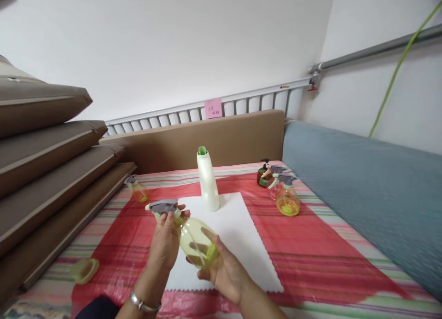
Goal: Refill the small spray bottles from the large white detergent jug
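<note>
I hold a pale yellow see-through spray bottle (192,238) tilted over a white cloth (238,231). My left hand (165,243) grips its neck just under the grey trigger head (163,206). My right hand (224,269) cups the round base from below, fingers curled on it. A tall white bottle with a green cap (207,181) stands upright at the cloth's far edge.
Striped red plastic sheet (304,259) covers the surface. An orange spray bottle (286,197) and a dark one (265,174) stand at the right, a small one (137,188) at the left. A yellow-green lid (84,269) lies near left. Stacked brown cushions (44,162) at left, blue blanket (373,190) at right.
</note>
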Demonstrator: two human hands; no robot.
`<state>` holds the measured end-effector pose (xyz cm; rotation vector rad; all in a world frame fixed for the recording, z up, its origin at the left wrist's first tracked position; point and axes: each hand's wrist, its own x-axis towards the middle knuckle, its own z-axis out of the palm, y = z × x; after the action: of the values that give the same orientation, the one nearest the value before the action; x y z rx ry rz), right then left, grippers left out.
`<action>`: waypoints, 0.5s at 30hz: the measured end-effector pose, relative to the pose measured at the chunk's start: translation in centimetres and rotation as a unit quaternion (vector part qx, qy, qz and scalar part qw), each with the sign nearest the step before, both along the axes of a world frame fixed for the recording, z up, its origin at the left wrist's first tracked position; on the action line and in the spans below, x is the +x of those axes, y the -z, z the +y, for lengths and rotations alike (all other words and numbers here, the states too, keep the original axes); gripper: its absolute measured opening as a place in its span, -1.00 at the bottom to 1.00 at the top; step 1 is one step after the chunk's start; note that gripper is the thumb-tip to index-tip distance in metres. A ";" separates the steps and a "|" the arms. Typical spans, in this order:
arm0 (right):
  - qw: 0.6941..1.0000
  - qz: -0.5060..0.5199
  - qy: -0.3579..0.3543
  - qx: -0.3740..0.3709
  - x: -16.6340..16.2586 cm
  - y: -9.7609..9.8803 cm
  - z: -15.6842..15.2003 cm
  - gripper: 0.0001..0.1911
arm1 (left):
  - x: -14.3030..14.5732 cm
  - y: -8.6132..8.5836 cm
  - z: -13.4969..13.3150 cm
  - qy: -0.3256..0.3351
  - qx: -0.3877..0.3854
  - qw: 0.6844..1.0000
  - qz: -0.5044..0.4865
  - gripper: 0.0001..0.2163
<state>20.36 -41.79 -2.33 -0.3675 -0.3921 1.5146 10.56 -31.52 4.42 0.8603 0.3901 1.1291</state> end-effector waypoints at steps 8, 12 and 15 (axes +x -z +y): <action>0.995 -0.020 0.077 -0.066 2.1 2.8 1.1 -0.43 | -1.8 -2.3 3.0 -0.117 0.019 0.991 -0.060 -0.85; 0.990 0.003 0.096 -0.103 2.9 3.8 1.8 -0.49 | -5.5 -2.8 5.9 -0.196 -0.044 0.976 -0.083 -0.94; 0.984 0.029 0.120 -0.129 3.0 3.9 1.9 -0.56 | -7.9 -2.4 7.3 -0.251 -0.051 0.963 -0.083 -0.93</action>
<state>23.34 -39.91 -6.18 -0.5542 -0.0992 1.3374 2.69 -24.20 6.81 0.5823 0.5391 1.6219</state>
